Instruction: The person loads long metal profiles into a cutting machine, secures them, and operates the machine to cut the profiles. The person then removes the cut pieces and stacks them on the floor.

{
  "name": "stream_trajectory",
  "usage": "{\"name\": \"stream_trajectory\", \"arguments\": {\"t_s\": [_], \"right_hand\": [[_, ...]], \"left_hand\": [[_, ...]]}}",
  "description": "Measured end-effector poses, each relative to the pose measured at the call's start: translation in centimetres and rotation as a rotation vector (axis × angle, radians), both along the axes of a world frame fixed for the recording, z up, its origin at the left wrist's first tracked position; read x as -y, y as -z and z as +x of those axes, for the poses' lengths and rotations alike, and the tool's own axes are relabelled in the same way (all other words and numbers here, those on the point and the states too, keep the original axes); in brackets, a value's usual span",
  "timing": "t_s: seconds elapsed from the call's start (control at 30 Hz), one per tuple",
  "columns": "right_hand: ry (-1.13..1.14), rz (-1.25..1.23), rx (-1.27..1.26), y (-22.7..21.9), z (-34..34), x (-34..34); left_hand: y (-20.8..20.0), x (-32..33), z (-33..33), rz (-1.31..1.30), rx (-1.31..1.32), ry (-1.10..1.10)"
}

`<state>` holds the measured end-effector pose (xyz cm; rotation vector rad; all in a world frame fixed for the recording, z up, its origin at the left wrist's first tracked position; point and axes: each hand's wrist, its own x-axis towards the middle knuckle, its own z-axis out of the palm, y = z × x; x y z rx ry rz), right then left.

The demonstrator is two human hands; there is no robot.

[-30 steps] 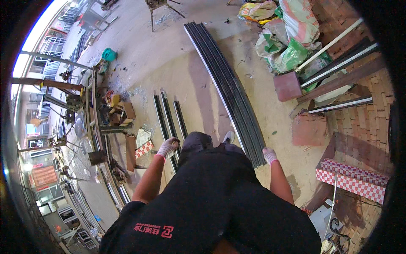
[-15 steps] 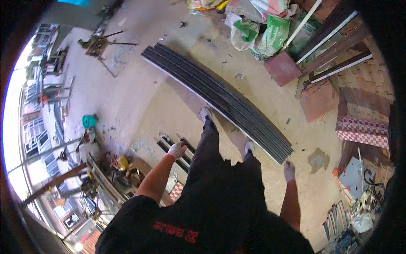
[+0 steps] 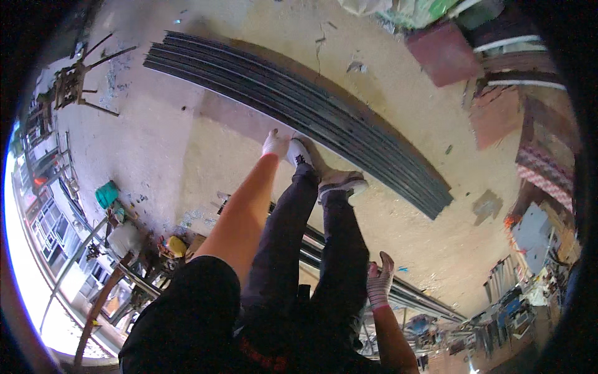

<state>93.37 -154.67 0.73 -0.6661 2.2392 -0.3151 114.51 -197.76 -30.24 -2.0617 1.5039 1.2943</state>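
A long bundle of dark grey, ribbed profiles point(image 3: 293, 106) lies slantwise on the floor in front of my feet. My left hand point(image 3: 276, 144), in a whitish glove, reaches down beside my shoe, close to the near edge of the bundle. It looks open, a finger stretched toward that edge, and a small gap seems to remain. My right hand point(image 3: 380, 282), in a striped glove with dark fingertips, hangs beside my right leg. Its fingers and thumb are apart and nothing is in it. More dark profiles point(image 3: 311, 243) lie behind my legs, partly hidden by them.
To the left stand a metal stand with legs point(image 3: 75, 87) and a green bucket point(image 3: 106, 194). Reddish boards point(image 3: 443, 53) and bags point(image 3: 411, 14) are at the upper right. Checkered boxes point(image 3: 542, 174) and a grey panel point(image 3: 532, 237) stand at the right edge.
My left hand has moved forward and down toward the bundle. The right hand has drawn in beside my leg. My feet have come closer together, and the whole view has shifted.
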Motion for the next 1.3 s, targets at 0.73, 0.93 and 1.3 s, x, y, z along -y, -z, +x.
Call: {"name": "stream_trajectory", "arguments": {"t_s": [0.73, 0.93, 1.3], "right_hand": [[0.687, 0.149, 0.375, 12.1, -6.4, -3.2], [0.051, -0.095, 0.259, 31.9, -10.2, 3.9], [-0.679, 0.297, 0.159, 34.5, -11.7, 6.7]], "left_hand": [[21.5, -5.2, -10.6, 0.256, 0.2, -0.767], [21.0, -9.1, -3.4, 0.095, -0.4, -0.803], [8.7, -12.6, 0.2, 0.142, -0.769, -0.757]]}}
